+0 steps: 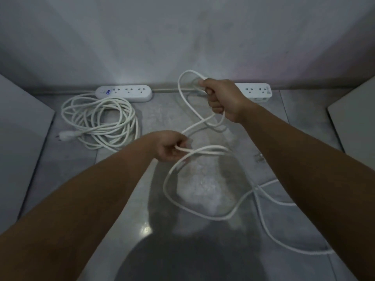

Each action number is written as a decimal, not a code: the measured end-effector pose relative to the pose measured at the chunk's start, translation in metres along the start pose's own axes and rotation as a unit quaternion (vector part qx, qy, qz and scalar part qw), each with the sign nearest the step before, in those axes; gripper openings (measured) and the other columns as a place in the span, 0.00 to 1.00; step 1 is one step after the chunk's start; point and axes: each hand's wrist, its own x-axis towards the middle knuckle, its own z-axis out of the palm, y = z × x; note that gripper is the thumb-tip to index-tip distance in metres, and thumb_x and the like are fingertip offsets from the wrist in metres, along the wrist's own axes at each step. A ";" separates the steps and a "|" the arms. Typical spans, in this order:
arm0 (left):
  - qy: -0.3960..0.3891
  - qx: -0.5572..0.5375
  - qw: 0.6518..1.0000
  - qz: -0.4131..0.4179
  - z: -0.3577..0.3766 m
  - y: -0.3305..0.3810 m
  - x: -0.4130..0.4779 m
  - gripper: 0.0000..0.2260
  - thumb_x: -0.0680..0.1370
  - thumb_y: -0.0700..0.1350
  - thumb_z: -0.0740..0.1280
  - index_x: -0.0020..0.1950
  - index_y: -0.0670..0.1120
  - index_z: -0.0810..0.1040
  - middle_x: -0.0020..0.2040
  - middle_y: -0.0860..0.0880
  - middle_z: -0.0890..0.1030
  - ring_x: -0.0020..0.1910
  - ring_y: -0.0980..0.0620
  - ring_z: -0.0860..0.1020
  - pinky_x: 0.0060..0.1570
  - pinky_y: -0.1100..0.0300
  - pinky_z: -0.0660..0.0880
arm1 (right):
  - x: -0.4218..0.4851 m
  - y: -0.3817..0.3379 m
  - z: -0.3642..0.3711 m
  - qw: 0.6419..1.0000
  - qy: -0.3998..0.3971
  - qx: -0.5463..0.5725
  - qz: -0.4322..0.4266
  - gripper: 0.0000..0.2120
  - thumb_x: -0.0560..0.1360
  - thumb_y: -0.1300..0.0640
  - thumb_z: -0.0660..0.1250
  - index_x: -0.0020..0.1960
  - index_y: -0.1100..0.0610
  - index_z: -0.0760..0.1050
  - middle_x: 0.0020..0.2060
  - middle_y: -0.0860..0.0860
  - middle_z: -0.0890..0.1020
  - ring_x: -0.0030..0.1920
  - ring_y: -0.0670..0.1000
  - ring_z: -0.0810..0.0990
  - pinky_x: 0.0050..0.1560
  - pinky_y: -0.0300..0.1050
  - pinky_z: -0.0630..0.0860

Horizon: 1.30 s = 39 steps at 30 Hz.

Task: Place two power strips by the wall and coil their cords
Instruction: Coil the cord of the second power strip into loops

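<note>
Two white power strips lie on the floor against the wall. The left power strip [124, 92] has its cord [100, 120] lying in a loose coil in front of it, plug at the left. The right power strip [257, 91] is partly hidden behind my right hand [221, 99]. That hand is raised and shut on a few loops of the second white cord [194, 207]. Lower down, my left hand [170, 146] pinches a strand of the same cord, which trails in wide loops across the floor to the right.
The grey tiled floor [60, 169] is glossy and reflects light. Light panels [18, 126] stand at the left and at the right [355, 122], narrowing the space. A small metal object [258, 158] lies on the floor under my right forearm.
</note>
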 end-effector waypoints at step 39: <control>0.217 0.431 0.835 0.263 -0.060 0.007 -0.008 0.12 0.71 0.46 0.62 0.46 0.40 0.81 0.48 0.41 0.80 0.52 0.44 0.78 0.49 0.57 0.71 | 0.011 0.017 0.023 0.998 0.064 -0.011 0.014 0.03 0.76 0.59 0.64 0.46 0.58 0.76 0.20 0.46 0.61 0.21 0.45 0.56 0.23 0.38 0.52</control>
